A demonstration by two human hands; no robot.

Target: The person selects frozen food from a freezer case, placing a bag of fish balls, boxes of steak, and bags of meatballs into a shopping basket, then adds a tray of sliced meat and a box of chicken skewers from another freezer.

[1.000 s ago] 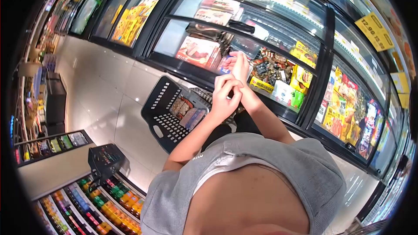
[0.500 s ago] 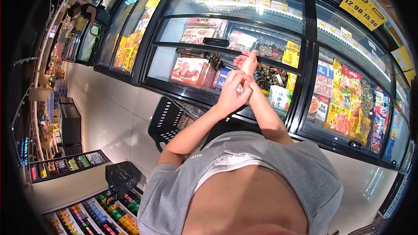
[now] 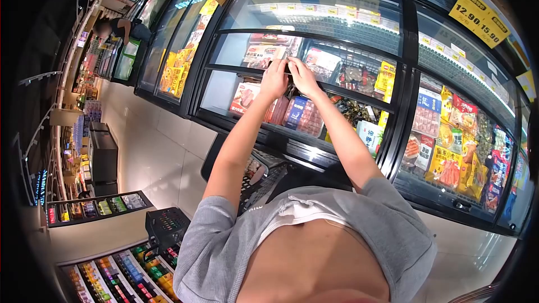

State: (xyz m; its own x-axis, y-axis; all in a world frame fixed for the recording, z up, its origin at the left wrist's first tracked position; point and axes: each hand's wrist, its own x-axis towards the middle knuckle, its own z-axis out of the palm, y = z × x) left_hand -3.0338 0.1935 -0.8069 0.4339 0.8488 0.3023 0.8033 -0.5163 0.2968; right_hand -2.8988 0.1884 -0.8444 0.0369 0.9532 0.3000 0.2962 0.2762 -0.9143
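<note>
1. The left hand (image 3: 274,79) is near the middle of the frame, slightly above center, its fingers together and bent forward over a black bar (image 3: 229,69) of the freezer's glass lid.
2. The right hand (image 3: 304,77) is just beside it, the fingertips of the two nearly meeting; its fingers are bent too. From here I can't tell whether either hand is really gripping, since the fingers and backs of the hands hide whatever lies beneath.
3. The freezer (image 3: 314,151) with that glass lid (image 3: 359,50) fills the upper middle of the frame, right in front of the person.
4. Under the glass, a red-and-white box (image 3: 244,96) lies left of the left hand, and a blue-labelled pack (image 3: 301,113) sits below the right hand in the frame.
5. A white-and-green bag (image 3: 370,136) is right of the right forearm, and a yellow packet (image 3: 385,78) stands farther up on the right.
6. A dark shopping basket (image 3: 255,193) with packages in it shows below the freezer, partly covered by the left forearm.
7. Another freezer section (image 3: 457,202) with yellow packets runs along the right, under a yellow price sign (image 3: 478,17) at upper right.
8. Another person (image 3: 126,29) bends over a bin at upper left.
</note>
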